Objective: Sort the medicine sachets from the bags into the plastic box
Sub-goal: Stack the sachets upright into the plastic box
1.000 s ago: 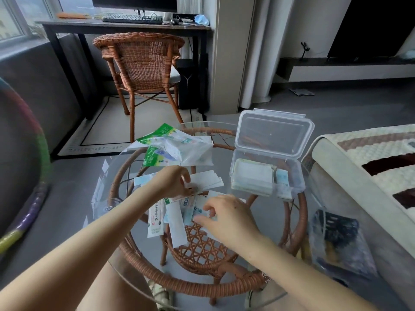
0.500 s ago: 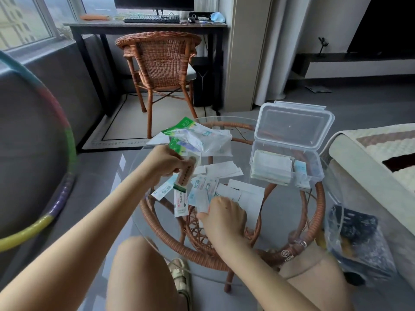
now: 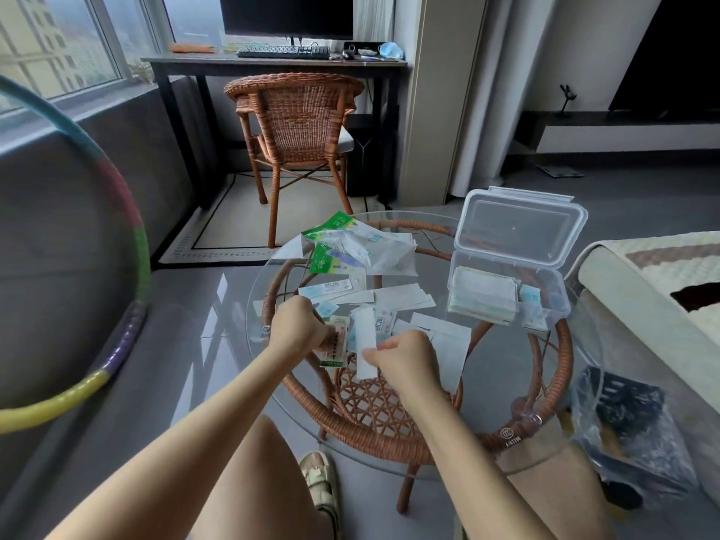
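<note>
Several white and blue medicine sachets (image 3: 393,298) lie spread on the round glass table (image 3: 584,383). My left hand (image 3: 298,325) grips a brownish sachet (image 3: 334,350) just above the glass. My right hand (image 3: 405,354) pinches a long white sachet (image 3: 366,344) by its lower part, holding it upright beside the left hand. Clear plastic bags with green packets (image 3: 350,249) sit at the table's far side. The clear plastic box (image 3: 545,309) stands at the right with its lid open and a stack of sachets inside.
A rattan chair (image 3: 296,122) and a desk stand beyond the table. A coloured hoop (image 3: 136,243) leans at the left. A bed edge (image 3: 643,282) lies at the right, with a clear bag of dark items (image 3: 623,418) below it. My knees are under the table.
My left hand came down toward the table with the brownish sachet. My right hand lifted a long white sachet off the pile. The view shifted left.
</note>
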`<state>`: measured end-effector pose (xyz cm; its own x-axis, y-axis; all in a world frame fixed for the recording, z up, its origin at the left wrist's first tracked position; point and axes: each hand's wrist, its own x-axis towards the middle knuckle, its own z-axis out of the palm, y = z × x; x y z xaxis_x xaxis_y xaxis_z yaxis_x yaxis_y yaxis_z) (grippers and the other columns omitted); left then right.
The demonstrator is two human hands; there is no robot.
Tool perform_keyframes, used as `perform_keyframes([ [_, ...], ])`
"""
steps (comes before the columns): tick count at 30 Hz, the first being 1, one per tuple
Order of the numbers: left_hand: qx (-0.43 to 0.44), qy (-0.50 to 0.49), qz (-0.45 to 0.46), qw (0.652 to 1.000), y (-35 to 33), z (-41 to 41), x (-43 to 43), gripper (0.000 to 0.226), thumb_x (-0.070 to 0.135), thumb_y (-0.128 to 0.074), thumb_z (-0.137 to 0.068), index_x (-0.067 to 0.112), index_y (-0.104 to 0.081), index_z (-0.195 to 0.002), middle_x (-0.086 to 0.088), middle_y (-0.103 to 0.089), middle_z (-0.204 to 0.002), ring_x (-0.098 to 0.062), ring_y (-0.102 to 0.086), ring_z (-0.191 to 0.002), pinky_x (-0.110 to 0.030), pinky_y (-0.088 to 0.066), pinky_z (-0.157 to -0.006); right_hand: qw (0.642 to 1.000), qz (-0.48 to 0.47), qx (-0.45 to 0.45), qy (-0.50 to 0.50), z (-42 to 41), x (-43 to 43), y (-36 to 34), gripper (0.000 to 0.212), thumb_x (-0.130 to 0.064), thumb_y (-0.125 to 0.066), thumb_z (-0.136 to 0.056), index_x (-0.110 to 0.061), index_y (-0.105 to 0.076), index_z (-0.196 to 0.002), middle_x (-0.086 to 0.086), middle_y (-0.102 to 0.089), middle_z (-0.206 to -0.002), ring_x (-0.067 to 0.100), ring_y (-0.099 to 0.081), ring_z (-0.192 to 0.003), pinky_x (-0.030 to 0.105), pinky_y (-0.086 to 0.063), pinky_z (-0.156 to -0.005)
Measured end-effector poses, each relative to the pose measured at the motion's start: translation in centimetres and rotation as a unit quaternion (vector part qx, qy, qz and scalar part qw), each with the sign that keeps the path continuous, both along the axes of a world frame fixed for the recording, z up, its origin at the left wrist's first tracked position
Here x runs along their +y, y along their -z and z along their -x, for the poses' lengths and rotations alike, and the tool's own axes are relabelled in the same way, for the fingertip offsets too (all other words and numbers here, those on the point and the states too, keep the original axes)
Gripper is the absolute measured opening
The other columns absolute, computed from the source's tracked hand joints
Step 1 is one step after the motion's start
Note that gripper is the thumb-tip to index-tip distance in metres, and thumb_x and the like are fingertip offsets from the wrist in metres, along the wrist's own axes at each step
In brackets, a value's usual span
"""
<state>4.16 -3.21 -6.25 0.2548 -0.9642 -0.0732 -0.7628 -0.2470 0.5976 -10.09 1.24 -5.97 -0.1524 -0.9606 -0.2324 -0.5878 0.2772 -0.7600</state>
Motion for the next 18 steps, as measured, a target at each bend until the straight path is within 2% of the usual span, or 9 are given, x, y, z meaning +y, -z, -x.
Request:
perform_keyframes([
  [2,0.023,-0.011,0.001,1.0,0.1,-0.4,0.2,0.016,0.014,-0.068,-0.079,-0.002,-0.068,-0.077,-0.01,-0.07,-0.064,-0.02,-0.069,-0.058,-0.036,-0.06,-0.065,1.0,0.003,-0.029,0.006,-1.0,-0.6,-0.3,0.021,-0.024,-0.074,-0.078,-0.006,-0.072,-0.089,0.005,-0.072,-0.091,0.023,-0.066,-0.087,0.024,-0.047,-0.069],
  [4,0.066,-0.029,0.003,0.997,-0.1,-0.9,0.5,0.016,0.008,-0.06,-0.083,-0.004,-0.067,-0.075,-0.012,-0.07,-0.063,-0.021,-0.07,-0.056,-0.037,-0.06,-0.066,1.0,0.0,0.002,0.0,-2.5,-1.3,-0.2,0.025,-0.031,-0.075,-0.076,-0.008,-0.069,-0.085,0.005,-0.07,-0.082,0.024,-0.065,-0.08,0.021,-0.043,-0.057],
  [5,0.109,-0.042,-0.002,0.993,-0.2,-1.2,0.6,0.016,0.004,-0.056,-0.084,-0.006,-0.066,-0.075,-0.015,-0.07,-0.066,-0.024,-0.07,-0.057,-0.039,-0.06,-0.066,1.0,0.0,0.027,0.0,-3.3,-1.5,-0.2,0.031,-0.034,-0.075,-0.076,-0.007,-0.067,-0.09,0.006,-0.07,-0.087,0.026,-0.066,-0.084,0.022,-0.043,-0.057],
  [7,0.212,-0.066,-0.037,0.974,-0.8,-1.3,1.0,0.02,-0.005,-0.046,-0.086,-0.009,-0.062,-0.075,-0.025,-0.069,-0.078,-0.028,-0.068,-0.057,-0.04,-0.06,-0.061,0.997,0.0,0.072,0.004,-4.5,-1.8,-0.1,0.037,-0.032,-0.074,-0.078,-0.006,-0.064,-0.103,0.01,-0.069,-0.104,0.028,-0.065,-0.098,0.029,-0.05,-0.069],
  [9,0.268,-0.076,-0.065,0.958,-1.6,-1.1,1.6,0.026,-0.009,-0.039,-0.088,-0.006,-0.058,-0.069,-0.031,-0.067,-0.085,-0.032,-0.066,-0.06,-0.036,-0.059,-0.059,0.995,0.017,0.1,0.008,-5.4,-1.8,0.1,0.033,-0.025,-0.07,-0.082,-0.005,-0.061,-0.107,0.011,-0.067,-0.11,0.028,-0.063,-0.102,0.032,-0.05,-0.076],
  [12,0.311,-0.083,-0.08,0.943,-2.4,-0.7,2.1,0.036,-0.009,-0.041,-0.09,0.005,-0.046,-0.057,-0.032,-0.065,-0.084,-0.036,-0.064,-0.071,-0.034,-0.056,-0.063,0.992,0.045,0.115,0.024,-6.2,-1.4,0.5,0.025,-0.019,-0.064,-0.087,-0.007,-0.06,-0.109,0.01,-0.067,-0.111,0.025,-0.062,-0.103,0.031,-0.049,-0.077],
  [15,0.333,-0.1,-0.103,0.932,-2.1,-1.0,1.8,0.027,-0.007,-0.045,-0.09,-0.005,-0.056,-0.065,-0.029,-0.066,-0.082,-0.037,-0.067,-0.076,-0.038,-0.058,-0.067,0.992,0.063,0.093,0.06,-6.4,-1.2,1.1,0.025,-0.021,-0.064,-0.087,-0.01,-0.055,-0.108,0.007,-0.067,-0.111,0.023,-0.063,-0.1,0.028,-0.046,-0.073],
  [18,0.335,-0.092,-0.111,0.931,-1.6,-1.0,1.4,0.025,-0.006,-0.046,-0.09,-0.007,-0.059,-0.069,-0.028,-0.067,-0.084,-0.038,-0.068,-0.081,-0.038,-0.058,-0.071,0.992,0.06,0.087,0.072,-6.4,-1.3,1.2,0.027,-0.021,-0.063,-0.088,-0.009,-0.053,-0.111,0.007,-0.065,-0.114,0.024,-0.061,-0.104,0.029,-0.042,-0.072],
])
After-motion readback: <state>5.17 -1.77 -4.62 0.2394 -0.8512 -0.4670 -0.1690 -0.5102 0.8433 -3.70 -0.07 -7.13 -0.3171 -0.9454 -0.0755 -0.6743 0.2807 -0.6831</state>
